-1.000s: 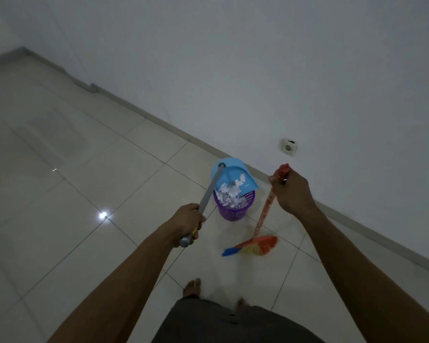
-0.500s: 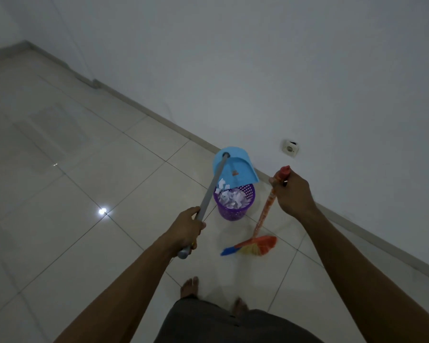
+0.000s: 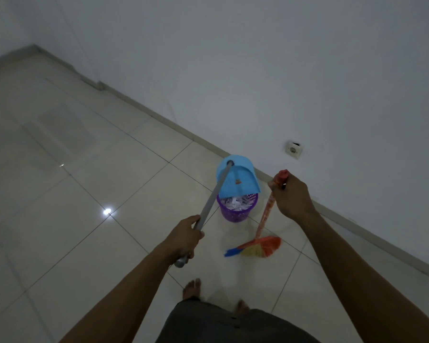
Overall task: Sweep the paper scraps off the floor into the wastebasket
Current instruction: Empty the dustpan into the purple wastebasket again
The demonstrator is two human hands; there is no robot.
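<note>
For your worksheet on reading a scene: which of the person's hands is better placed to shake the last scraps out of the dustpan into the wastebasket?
Left. The left hand grips the dustpan handle, pan tipped over the wastebasket. The right hand holds the broom.

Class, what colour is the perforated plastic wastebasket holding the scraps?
Purple perforated plastic wastebasket, clearest in head view.

The floor (image 3: 89, 189) is of glossy, smooth tiles that reflect a lamp as a bright spot. The wall (image 3: 258, 70) looks matt and plain. The dustpan (image 3: 238, 179) is smooth blue plastic, and its handle (image 3: 212, 196) looks like dull grey metal. The basket (image 3: 235, 212) is purple perforated plastic holding white paper scraps (image 3: 235, 202). The broom (image 3: 260, 247) has coloured bristles, probably plastic, and a shiny wrapped stick.
</note>
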